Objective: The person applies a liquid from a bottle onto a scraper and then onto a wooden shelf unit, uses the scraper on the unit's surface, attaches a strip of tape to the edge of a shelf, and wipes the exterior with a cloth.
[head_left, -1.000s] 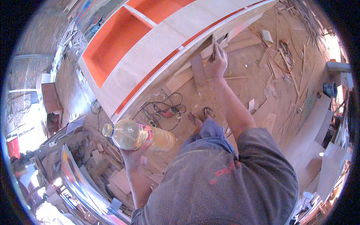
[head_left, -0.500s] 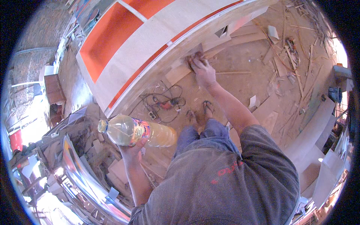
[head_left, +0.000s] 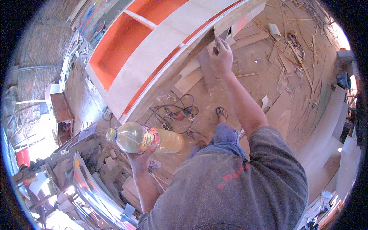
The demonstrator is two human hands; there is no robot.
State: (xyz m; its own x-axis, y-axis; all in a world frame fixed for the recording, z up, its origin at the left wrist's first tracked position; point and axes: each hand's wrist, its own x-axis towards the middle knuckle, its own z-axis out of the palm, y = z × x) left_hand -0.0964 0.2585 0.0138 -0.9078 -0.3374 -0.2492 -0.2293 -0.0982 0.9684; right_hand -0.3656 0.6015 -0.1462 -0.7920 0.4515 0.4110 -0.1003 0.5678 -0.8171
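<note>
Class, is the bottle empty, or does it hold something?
Not empty: yellowish liquid shows through the clear bottle; exactly how full, I cannot tell.

Red-lettered shirt (head_left: 230, 199), labelled bottle (head_left: 145, 138)

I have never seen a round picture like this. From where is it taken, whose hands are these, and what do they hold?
There is no machine here: one person works with bare hands. A wide fisheye camera on the person's head looks down, so edges bend and the dark shirt fills the lower middle. The left hand holds a clear plastic bottle of yellowish liquid, lying nearly on its side. The right hand is raised at the side of a large pale piece with orange recesses; whether it grips something small is unclear. Below, wooden boards lie on the dusty floor.
</note>
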